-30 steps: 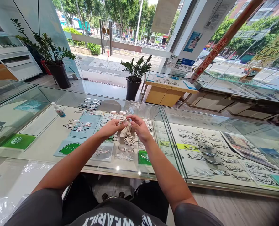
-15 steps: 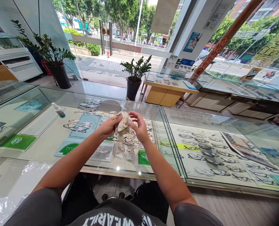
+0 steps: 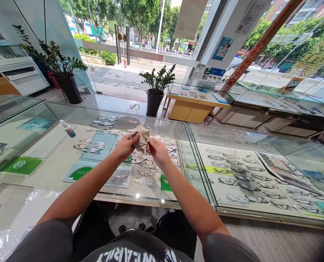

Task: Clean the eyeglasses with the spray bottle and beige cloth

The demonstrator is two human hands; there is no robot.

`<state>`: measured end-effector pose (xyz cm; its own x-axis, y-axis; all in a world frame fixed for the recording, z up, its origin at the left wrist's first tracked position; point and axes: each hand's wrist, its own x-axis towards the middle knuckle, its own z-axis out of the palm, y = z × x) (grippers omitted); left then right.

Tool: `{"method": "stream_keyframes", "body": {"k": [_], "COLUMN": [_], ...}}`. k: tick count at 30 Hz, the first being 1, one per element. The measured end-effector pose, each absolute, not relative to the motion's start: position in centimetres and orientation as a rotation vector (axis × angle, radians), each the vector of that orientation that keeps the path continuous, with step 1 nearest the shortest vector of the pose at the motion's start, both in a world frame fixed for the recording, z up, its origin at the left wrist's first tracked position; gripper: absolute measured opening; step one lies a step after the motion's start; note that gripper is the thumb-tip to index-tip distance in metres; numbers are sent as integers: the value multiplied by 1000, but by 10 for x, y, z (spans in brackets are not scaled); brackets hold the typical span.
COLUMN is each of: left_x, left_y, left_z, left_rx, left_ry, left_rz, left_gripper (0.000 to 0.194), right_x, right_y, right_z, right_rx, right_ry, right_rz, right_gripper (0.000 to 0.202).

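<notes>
Above the glass counter, my left hand [image 3: 126, 146] is closed with its thumb pressed on a beige cleaning cloth [image 3: 142, 135]. Fingers of my right hand [image 3: 158, 151] pinch the cloth's right edge. A pair of thin-rimmed eyeglasses [image 3: 133, 115] sticks out past the far side of the cloth. Folds of cloth cover the rest of the glasses, so how the fingers grip them is hidden. Under the hands, eyeglass frames [image 3: 146, 173] lie in rows inside the display case.
A white spray bottle [image 3: 68, 128] stands on the glass counter [image 3: 60, 182] to the left. More frames [image 3: 241, 178] fill the case at right. Beyond the counter are a potted plant [image 3: 154, 102], another potted plant [image 3: 67, 87] and a wooden cabinet [image 3: 189, 109].
The cloth has turned and the glasses now stick out further, up and to the left. My right hand's fingers, spread before, have closed at the cloth's edge.
</notes>
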<state>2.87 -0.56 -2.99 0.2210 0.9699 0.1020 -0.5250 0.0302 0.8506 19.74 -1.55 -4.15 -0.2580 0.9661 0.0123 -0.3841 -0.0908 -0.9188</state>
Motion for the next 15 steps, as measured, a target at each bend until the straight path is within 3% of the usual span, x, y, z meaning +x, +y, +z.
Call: {"method": "stream_keyframes", "body": {"k": [15], "left_x": [27], "left_y": [0], "left_z": [-35], "left_rx": [902], "left_ry": [681], "left_rz": [1432], "left_gripper": [55], "right_x": [200], "right_y": [-16], "right_z": [-43], "right_rx": [-970], "right_ry": [-1061], "right_rz": [1385], "right_gripper": [34]}}
